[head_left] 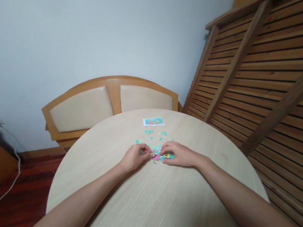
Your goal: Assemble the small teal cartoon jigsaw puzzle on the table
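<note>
A partly joined jigsaw puzzle (157,157) in pink, teal and yellow lies on the round table between my hands. My left hand (136,156) is at its left edge, thumb and fingertips pinched on a small puzzle piece (152,154). From the right, my right hand (180,154) grips the joined part, with the thumb on the near side and the bent fingers on the far side. A yellow patch of the puzzle shows between them. My fingers hide some of the puzzle's edges.
Several loose teal pieces (149,131) lie beyond my hands on the pale table (118,206). Farther back is a picture card (153,122) with pink and yellow figures. A padded headboard (84,107) stands behind the table, and a slatted wooden frame (255,60) leans at the right.
</note>
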Motion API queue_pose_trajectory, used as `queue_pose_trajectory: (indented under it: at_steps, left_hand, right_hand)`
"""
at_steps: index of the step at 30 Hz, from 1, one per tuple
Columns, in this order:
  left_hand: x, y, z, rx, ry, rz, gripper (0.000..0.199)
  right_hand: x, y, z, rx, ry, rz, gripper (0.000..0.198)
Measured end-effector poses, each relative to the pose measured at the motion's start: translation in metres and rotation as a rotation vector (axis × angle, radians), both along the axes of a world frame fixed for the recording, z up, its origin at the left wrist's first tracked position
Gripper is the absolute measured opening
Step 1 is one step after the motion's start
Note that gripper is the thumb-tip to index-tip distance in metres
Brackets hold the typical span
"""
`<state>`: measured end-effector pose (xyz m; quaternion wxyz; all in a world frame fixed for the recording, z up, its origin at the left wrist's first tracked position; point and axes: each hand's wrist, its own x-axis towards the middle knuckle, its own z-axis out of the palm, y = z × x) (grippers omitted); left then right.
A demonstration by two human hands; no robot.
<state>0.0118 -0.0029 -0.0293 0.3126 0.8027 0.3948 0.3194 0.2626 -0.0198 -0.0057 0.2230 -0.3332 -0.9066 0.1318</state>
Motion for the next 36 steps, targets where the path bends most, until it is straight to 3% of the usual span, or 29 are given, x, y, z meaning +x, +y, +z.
queue_pose_trajectory:
  at_steps: [6,13,24,36]
  left_hand:
    - [0.012,-0.015,0.002,-0.031,0.027,-0.107,0.026]
    - [0.016,-0.021,0.008,0.079,0.137,-0.078,0.018]
    - [0.021,-0.023,0.006,0.013,0.084,-0.099,0.020]
    - [0.024,-0.026,0.006,0.061,0.135,-0.025,0.021]
  right_hand:
    - [0.001,0.001,-0.001,-0.002,-0.004,-0.001,0.022]
    - [0.000,0.000,0.001,0.000,-0.016,-0.002,0.020]
    - [0.000,0.000,0.001,-0.016,0.000,-0.001,0.020]
    - [-0.001,0.000,0.001,-0.021,-0.002,-0.001,0.020]
